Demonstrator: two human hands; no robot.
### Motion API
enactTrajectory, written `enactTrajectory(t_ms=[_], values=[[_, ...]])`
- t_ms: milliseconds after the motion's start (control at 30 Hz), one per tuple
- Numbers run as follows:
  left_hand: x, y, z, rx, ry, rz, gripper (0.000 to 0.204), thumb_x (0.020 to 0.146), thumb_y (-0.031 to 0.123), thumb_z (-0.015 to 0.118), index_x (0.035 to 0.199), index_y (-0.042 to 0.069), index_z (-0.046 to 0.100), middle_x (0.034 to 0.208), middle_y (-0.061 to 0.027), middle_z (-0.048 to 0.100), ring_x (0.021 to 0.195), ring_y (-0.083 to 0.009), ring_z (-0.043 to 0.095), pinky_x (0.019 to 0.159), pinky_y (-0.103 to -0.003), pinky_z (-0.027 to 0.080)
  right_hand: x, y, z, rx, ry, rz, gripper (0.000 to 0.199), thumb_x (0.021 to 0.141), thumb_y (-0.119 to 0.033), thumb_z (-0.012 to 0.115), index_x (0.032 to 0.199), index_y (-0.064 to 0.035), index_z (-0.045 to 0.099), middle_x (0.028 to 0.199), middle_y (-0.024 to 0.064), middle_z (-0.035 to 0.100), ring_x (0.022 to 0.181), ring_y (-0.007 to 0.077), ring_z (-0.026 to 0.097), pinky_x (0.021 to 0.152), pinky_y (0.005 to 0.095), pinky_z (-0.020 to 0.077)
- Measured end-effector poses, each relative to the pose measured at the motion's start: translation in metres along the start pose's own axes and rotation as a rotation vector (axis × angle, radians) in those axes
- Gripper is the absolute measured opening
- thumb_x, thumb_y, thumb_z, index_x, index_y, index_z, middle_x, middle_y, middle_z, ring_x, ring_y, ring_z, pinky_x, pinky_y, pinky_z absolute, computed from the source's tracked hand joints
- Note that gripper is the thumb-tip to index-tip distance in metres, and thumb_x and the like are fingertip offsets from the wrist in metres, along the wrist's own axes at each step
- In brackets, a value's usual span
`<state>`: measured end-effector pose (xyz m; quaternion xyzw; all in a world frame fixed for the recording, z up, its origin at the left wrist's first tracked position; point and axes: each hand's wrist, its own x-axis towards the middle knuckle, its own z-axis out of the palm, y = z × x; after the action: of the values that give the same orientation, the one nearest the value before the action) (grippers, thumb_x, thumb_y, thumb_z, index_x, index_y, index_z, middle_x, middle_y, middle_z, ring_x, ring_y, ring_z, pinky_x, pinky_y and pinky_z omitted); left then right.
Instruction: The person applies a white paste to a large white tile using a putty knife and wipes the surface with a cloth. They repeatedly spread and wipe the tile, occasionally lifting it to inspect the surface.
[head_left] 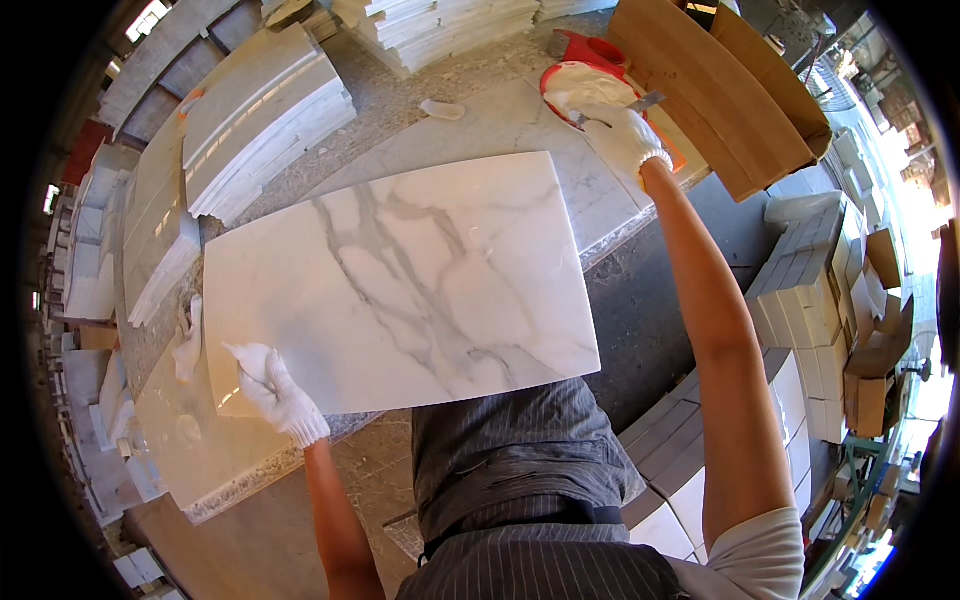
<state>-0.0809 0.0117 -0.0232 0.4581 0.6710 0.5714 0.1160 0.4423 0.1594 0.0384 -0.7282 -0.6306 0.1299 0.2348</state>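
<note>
A large white marble-look slab (450,270) with grey veins lies in front of me, its near edge reaching to my lap. My left hand (272,392), in a white knit glove, is at the slab's near left corner. Its fingers are bent together; whether anything white is in them, I cannot make out. My right hand (622,138), gloved too, reaches far right and closes round a putty knife (648,101) with a grey metal end. It is over a red tub (607,52) of whitish paste (585,86), and one end of the tool meets the paste.
Beneath the slab is a stone bench top (480,115). Stacked slabs (265,120) stand at the far left, with a crumpled white rag (187,340) nearby. A cardboard box (715,85) sits beside the tub. Stacked white-and-grey blocks (805,320) stand right.
</note>
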Motion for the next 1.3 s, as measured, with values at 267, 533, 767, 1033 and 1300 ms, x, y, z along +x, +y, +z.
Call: enactTrajectory(t_ms=[267, 533, 767, 1033, 1300], values=[[0.000, -0.001, 0.005, -0.030, 0.045, 0.025, 0.041, 0.097, 0.014, 0.064, 0.132, -0.005, 0.050, 0.118, -0.0114, 0.061, 0.103, -0.0167, 0.058, 0.092, -0.030, 0.047, 0.003, 0.025, 0.005, 0.162, 0.037, -0.067, 0.039, 0.089, -0.023, 0.051, 0.123, -0.0084, 0.066, 0.121, 0.0186, 0.066, 0.111, 0.0342, 0.061, 0.095, 0.0367, 0.0464], [0.000, -0.001, 0.005, 0.022, 0.038, 0.107, 0.038, 0.096, 0.011, 0.064, 0.129, -0.004, 0.051, 0.117, -0.0080, 0.061, 0.104, -0.0155, 0.058, 0.092, -0.030, 0.047, -0.014, 0.009, 0.009, 0.382, 0.076, -0.125, 0.035, 0.093, -0.014, 0.055, 0.126, -0.0042, 0.066, 0.089, 0.0013, 0.065, 0.070, 0.0086, 0.056, 0.062, 0.0247, 0.0460], [0.000, 0.005, 0.004, -0.067, 0.037, 0.030, 0.039, 0.096, 0.011, 0.065, 0.130, -0.003, 0.051, 0.114, -0.0071, 0.061, 0.103, -0.0146, 0.057, 0.092, -0.030, 0.046, -0.125, -0.097, 0.004, 0.728, -0.157, 0.170, 0.036, 0.094, -0.012, 0.061, 0.129, -0.0051, 0.065, 0.079, -0.0032, 0.061, 0.060, 0.0030, 0.049, 0.055, 0.0204, 0.0434], [0.001, 0.006, 0.003, -0.027, 0.022, 0.015, 0.040, 0.095, 0.017, 0.067, 0.128, -0.002, 0.052, 0.113, -0.0063, 0.060, 0.103, -0.0131, 0.056, 0.092, -0.030, 0.046, -0.204, -0.149, 0.066, 0.688, -0.263, 0.128, 0.036, 0.093, -0.018, 0.062, 0.126, -0.0022, 0.065, 0.105, 0.0143, 0.073, 0.083, 0.0200, 0.069, 0.076, 0.0307, 0.0525], [-0.003, 0.008, 0.008, -0.073, 0.064, 0.022, 0.043, 0.095, 0.015, 0.068, 0.130, -0.002, 0.050, 0.115, -0.0073, 0.059, 0.104, -0.0139, 0.056, 0.094, -0.030, 0.046, -0.185, -0.157, 0.095, 0.413, -0.048, 0.002, 0.033, 0.090, -0.018, 0.057, 0.120, -0.0102, 0.068, 0.104, 0.0204, 0.070, 0.092, 0.0359, 0.067, 0.081, 0.0382, 0.0526]])
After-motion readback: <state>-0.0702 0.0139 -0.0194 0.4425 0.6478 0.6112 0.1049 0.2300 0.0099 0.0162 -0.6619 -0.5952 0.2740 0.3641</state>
